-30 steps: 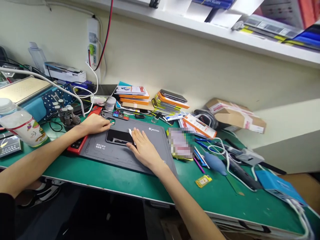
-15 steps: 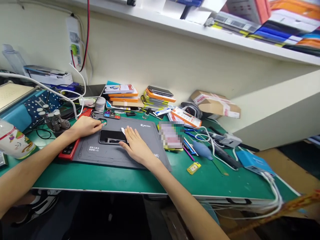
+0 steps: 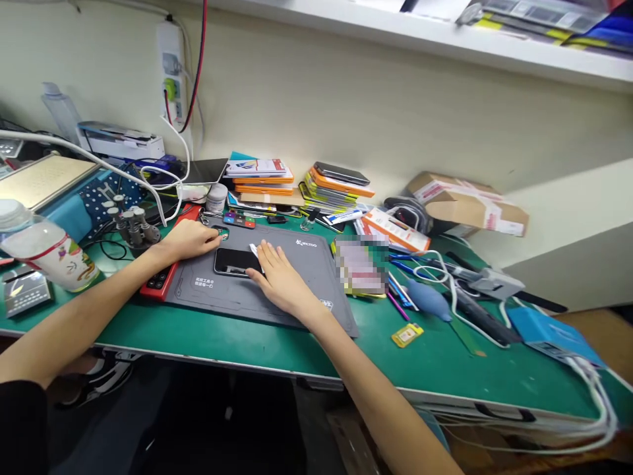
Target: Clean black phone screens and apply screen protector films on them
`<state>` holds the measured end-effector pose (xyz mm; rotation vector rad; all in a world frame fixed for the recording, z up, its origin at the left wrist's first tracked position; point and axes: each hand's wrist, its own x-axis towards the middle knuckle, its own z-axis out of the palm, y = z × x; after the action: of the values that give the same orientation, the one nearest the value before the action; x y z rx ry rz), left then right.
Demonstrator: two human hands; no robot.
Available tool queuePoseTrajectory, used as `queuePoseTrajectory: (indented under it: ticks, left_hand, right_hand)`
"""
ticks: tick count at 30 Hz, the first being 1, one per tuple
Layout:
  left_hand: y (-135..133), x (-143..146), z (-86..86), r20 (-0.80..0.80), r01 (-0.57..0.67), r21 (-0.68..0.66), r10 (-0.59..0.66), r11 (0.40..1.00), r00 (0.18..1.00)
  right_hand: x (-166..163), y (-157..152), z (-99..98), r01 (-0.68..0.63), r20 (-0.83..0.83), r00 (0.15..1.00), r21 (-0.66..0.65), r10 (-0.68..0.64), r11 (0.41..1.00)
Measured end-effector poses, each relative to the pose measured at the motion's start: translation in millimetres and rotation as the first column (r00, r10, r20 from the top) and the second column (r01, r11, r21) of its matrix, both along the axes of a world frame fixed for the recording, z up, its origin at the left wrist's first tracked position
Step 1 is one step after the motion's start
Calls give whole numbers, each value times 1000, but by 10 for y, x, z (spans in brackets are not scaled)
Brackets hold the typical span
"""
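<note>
A smartphone (image 3: 231, 260) lies screen up on the grey work mat (image 3: 281, 305). My right hand (image 3: 283, 280) rests flat over the phone's right end, fingers stretched out and close together. A bit of white material (image 3: 254, 249) sticks out beside its fingers; the rest is hidden under the hand. My left hand (image 3: 192, 239) is closed on the mat's upper left part, fingers curled under. By its fingertips sits a small dark and green piece (image 3: 222, 233), partly hidden. I cannot make out whether the left fingers hold anything.
A red strip (image 3: 157, 284) borders the mat's left side. Left stand a drink bottle (image 3: 59, 254) and a tool holder (image 3: 136, 231). Behind are stacked boxes (image 3: 264, 178) and a cardboard box (image 3: 467, 201). To the right lie a blue air blower (image 3: 429, 300), cables and a blue charger (image 3: 554, 333).
The camera has turned left, so the bench appears farther right in view. Both hands keep nearly the same places on the mat and phone.
</note>
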<state>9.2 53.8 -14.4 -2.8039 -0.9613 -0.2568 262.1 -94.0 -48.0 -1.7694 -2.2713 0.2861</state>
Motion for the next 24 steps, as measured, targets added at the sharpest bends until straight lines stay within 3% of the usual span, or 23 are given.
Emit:
queuePoseTrajectory:
  ticks: [3,9,17,24]
  left_hand:
    - [-22,5,-1,-13,-3,19,3,1000,1000]
    - [-35,14,-30,-25,-1,33,2,999,1000]
    - [-28,2,-18,-6,12,26,-11,1000,1000]
    - [-33,9,-59,11,-1,-15,1,1000,1000]
  right_hand:
    - [-61,41,-5,13,24,1000,29,-14,999]
    - [-50,-300,-114,-36,62,998,88,31,995]
    - [22,140,-67,5,20,1000,41,-6,999]
    - [-35,-366,-150,-61,32,998,101,58,993]
